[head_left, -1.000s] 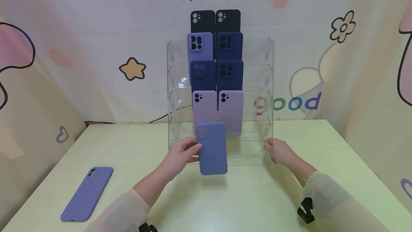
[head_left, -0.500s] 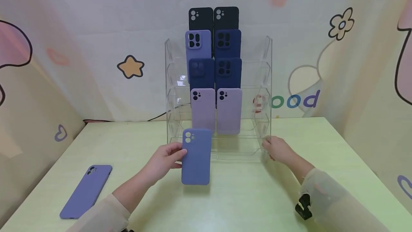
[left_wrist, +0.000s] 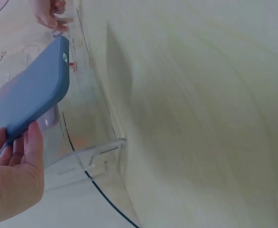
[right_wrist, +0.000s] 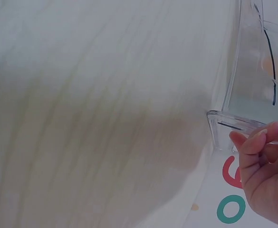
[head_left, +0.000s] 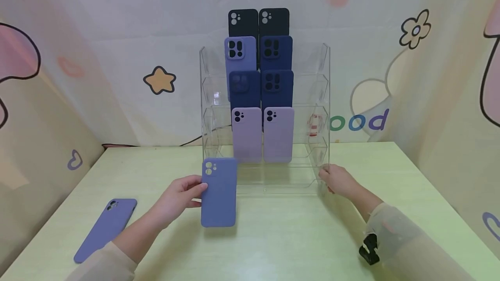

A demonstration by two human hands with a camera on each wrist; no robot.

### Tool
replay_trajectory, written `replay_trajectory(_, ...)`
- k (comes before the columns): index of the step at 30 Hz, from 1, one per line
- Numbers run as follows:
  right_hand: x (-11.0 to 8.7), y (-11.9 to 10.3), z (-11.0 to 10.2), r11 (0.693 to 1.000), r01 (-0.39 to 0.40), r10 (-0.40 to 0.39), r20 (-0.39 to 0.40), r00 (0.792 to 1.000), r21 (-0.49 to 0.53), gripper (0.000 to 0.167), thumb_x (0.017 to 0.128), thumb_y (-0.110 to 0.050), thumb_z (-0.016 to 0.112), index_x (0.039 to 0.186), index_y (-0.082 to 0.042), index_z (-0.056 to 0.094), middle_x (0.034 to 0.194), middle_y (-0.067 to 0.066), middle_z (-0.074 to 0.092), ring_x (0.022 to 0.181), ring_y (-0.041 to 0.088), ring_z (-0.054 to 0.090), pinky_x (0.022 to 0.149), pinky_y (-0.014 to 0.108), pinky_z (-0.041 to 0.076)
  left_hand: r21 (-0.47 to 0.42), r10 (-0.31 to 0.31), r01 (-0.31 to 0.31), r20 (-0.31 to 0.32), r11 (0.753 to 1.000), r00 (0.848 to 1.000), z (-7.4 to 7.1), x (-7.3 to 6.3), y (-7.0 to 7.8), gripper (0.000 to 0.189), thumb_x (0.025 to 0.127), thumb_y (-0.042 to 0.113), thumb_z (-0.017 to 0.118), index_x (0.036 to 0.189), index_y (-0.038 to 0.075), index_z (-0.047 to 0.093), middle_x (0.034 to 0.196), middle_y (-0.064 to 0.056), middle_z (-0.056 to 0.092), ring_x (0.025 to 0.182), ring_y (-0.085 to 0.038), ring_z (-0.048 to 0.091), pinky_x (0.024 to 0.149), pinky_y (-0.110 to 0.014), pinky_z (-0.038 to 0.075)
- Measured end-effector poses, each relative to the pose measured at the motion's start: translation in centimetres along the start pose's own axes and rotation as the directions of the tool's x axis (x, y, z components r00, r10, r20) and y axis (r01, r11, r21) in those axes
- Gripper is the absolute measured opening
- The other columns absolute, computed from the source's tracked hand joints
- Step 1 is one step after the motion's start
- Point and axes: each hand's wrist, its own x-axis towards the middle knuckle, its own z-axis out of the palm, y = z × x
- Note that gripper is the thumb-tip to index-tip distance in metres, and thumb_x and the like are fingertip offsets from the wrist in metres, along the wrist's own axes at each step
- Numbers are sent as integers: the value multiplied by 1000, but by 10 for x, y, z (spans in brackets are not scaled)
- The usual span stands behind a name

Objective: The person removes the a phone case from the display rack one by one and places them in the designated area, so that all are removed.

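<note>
A blue-grey phone case (head_left: 218,194) is pinched at its left edge by my left hand (head_left: 175,196), thumb on the back face and fingers behind. In the head view it stands upright over the table, in front of the rack's lower left corner. The left wrist view shows the same phone case (left_wrist: 34,85) above thumb and fingertips. My right hand (head_left: 339,180) grips the lower right side panel of the clear acrylic display rack (head_left: 265,181). In the right wrist view, thumb and fingers of the right hand (right_wrist: 267,166) pinch that panel's edge.
Pairs of phone cases stand on the rack's tiers: black cases (head_left: 243,23) on top, a purple case (head_left: 240,66) beside a navy case (head_left: 276,55), navy ones, then light pink cases (head_left: 247,135). Another purple-blue case (head_left: 103,231) lies at the table's left, partly behind my left forearm.
My left hand has drawn the blue-grey phone case leftward and slightly toward me, away from the rack's middle. The right hand keeps its hold on the rack's side.
</note>
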Motion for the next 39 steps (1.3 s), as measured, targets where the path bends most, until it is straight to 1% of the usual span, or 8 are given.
replay_trajectory(3,0,1,1,1000,8,-8,-19,1000,-7,23,94,-12,33,79,-1,46,53,1,40,46,14,39,49,29,34,13,-15,15,-12,1000,1000,-6,-4,-3,37,95,20,55,122,-5,53,108,-15,61,95,-24,61,81,-40,52)
replay_trajectory(6,0,1,2,1000,13,-14,-36,999,-17,23,94,-12,32,80,-1,47,52,1,40,45,14,39,49,29,34,17,-30,30,-23,999,999,-13,-9,-6,37,95,20,54,121,-6,53,107,-14,61,94,-23,61,81,-40,52)
replay_trajectory(11,2,1,5,1000,5,-6,-45,999,-30,27,94,-13,31,93,5,51,53,1,41,44,13,39,48,29,34,12,-44,45,-23,999,999,-25,-19,-11,38,95,20,55,120,-8,52,105,-14,61,93,-23,61,81,-40,52)
replay_trajectory(18,3,2,5,1000,-14,13,-37,999,-20,29,93,-14,31,98,6,51,54,2,41,44,14,38,47,28,34,13,-72,72,-19,997,997,-42,-32,-18,40,95,21,54,120,-10,50,104,-12,60,92,-21,60,81,-41,52)
replay_trajectory(24,3,2,4,999,-19,18,-34,999,-29,33,94,-14,30,104,9,51,54,2,42,45,13,39,47,27,33,33,-124,125,-33,992,992,-49,-37,-23,43,95,21,54,123,-11,47,104,-11,60,91,-22,59,81,-40,52)
replay_trajectory(32,2,3,4,1000,-18,17,-26,1000,-24,43,94,-13,30,122,16,46,53,2,41,43,13,38,46,27,32,91,-152,147,57,985,987,-60,-41,-32,45,96,19,52,124,-15,43,100,-10,61,90,-24,62,78,-40,53)
replay_trajectory(36,1,2,4,1000,-18,17,-32,999,-23,38,94,-13,30,112,13,50,53,2,41,44,13,38,46,27,33,150,-192,182,55,972,980,-65,-43,-37,45,96,17,52,124,-17,42,102,-11,62,92,-25,62,76,-42,53)
replay_trajectory(39,0,2,4,1000,-13,12,-37,999,-24,34,94,-13,30,105,10,51,53,2,41,44,13,38,46,28,33,214,-248,237,28,948,968,-68,-43,-38,43,94,13,56,122,-17,43,100,-11,60,91,-24,60,75,-42,53)
